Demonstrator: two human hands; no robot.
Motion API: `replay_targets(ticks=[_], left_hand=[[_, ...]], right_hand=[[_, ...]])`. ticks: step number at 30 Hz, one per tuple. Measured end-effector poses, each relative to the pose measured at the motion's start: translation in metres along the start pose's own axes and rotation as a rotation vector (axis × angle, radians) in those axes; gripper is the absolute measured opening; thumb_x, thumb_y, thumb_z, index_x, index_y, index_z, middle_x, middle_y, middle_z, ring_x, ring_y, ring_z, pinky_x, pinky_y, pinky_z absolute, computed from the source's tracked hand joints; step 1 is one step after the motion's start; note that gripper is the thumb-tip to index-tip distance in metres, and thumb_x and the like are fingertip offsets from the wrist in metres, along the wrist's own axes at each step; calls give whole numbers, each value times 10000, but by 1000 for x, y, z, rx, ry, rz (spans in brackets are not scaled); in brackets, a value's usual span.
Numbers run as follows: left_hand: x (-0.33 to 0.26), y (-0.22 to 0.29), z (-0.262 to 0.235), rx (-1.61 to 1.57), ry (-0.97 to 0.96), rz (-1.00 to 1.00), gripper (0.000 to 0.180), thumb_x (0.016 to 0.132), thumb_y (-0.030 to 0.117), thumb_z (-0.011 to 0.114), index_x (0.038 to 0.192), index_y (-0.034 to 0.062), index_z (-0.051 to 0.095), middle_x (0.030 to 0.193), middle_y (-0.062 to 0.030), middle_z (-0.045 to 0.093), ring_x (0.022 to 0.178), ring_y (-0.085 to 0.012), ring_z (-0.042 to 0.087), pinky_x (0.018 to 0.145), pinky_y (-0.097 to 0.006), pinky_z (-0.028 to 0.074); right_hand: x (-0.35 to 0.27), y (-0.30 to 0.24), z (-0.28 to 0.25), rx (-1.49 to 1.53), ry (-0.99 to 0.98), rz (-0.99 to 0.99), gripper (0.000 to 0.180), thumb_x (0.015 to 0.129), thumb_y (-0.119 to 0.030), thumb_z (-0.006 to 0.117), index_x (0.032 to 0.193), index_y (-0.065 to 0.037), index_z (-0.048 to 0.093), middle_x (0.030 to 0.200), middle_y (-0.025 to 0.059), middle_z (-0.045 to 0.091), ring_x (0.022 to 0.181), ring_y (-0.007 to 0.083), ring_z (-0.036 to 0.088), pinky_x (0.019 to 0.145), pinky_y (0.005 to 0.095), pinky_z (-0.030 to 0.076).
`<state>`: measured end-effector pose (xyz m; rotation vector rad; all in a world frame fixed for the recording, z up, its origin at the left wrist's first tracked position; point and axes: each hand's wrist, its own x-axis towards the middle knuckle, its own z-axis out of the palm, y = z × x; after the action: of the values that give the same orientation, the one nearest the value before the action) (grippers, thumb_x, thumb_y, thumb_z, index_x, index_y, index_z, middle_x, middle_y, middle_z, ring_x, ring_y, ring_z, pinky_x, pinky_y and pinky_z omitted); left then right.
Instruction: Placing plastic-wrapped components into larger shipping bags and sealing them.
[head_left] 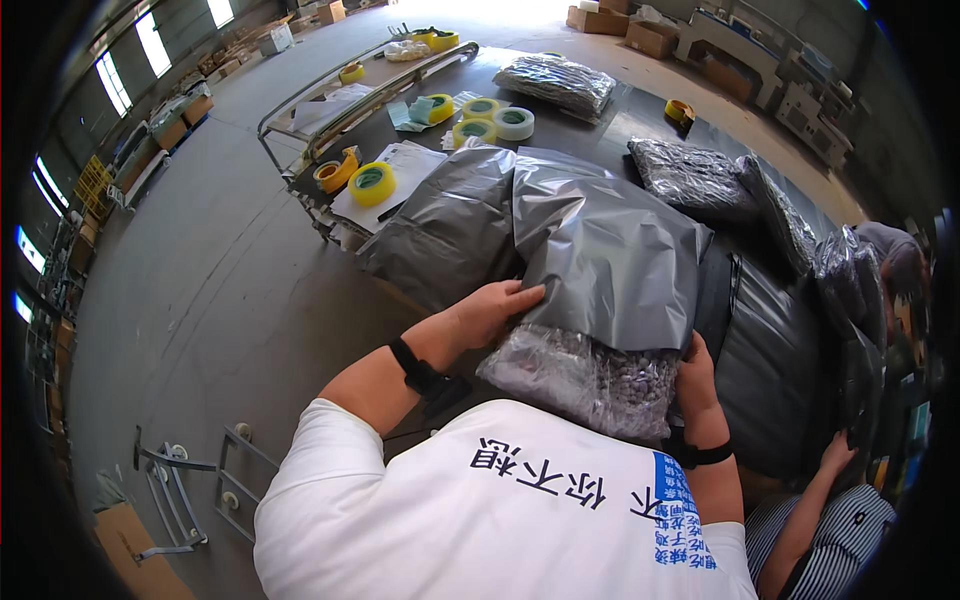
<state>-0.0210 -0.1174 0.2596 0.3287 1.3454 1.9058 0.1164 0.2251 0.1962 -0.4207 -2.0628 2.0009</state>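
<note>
In front of me a silver-grey plastic mailing bag covers the far part of a clear-wrapped package with lumpy purple-grey contents. The package's near end sticks out of the bag toward my chest. My left hand pinches the bag's left edge, thumb on top and the other fingers partly hidden. At the opposite side, my right hand is closed around the bag's edge beside the package; its fingertips are mostly hidden. Another grey bag lies flat to the left, partly under the one I hold.
Rolls of tape and papers lie on the dark table. Clear-wrapped packages rest farther back. At the right, another person's hand touches dark bags. A metal-framed trolley stands on the floor at left.
</note>
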Motion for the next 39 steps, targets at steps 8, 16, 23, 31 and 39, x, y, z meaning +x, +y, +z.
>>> replay_targets(ticks=[8,16,23,31,39], left_hand=[[-83,-46,-21,104,-141,-342,267,936,112,617,1179,0,607,1112,-26,651,1040,-103,577,935,-282,456],[-45,-29,-3,428,-133,-124,349,845,51,709,1177,8,608,1099,-9,645,981,-110,585,900,-289,470],[72,54,8,532,135,-21,442,835,282,724,1080,-73,627,940,-82,675,820,-144,614,748,-313,497],[-36,-5,-41,388,-67,-401,381,913,246,634,1217,19,593,1071,-93,639,936,-162,594,830,-325,495],[29,-20,-42,-231,191,-405,433,920,326,635,1181,-18,600,1153,-151,651,1009,-250,655,866,-392,545]], right_hand=[[-160,73,-40,501,-216,421,669,831,74,667,1425,-58,387,1405,91,473,1260,200,481,1053,326,392],[-85,-42,22,286,-456,361,716,741,-59,803,1361,4,451,1264,71,571,1150,175,538,993,289,411],[26,-96,11,53,104,171,209,909,-192,656,1018,-14,643,846,-28,604,751,58,515,679,231,426],[-88,-19,-60,127,-21,386,189,920,-84,587,1084,7,613,1004,23,644,940,106,569,858,255,436],[-62,-40,-52,194,-149,194,568,842,-252,648,1333,-12,491,1222,45,573,1043,145,545,890,313,411]])
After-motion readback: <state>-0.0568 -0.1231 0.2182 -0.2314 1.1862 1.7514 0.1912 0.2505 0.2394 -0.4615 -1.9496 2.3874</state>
